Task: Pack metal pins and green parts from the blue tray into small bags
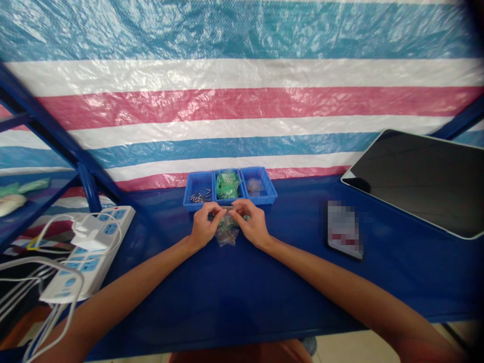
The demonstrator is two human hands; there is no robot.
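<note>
A small clear plastic bag [227,233] with green parts inside lies on the blue table [234,292], pinched at its top edge between the two hands, which nearly meet above it. The left hand [203,225] has its thumb and fingertips pressed together on the bag's left corner; the right hand [252,223] grips the right corner in the same way, fingers curled.

Far to the right of the right hand, a large dark tablet with a pale rim [419,179] leans at the table's edge. Well left of the left hand sits a white power strip with blue sockets [93,244], plugs and white cables running from it. Just beyond both hands stand three small blue plastic trays [227,185] side by side: metal pins in the left one, green parts in the middle, a clear bag in the right. Near the right hand's outer side lies a dark phone [344,229].
</note>
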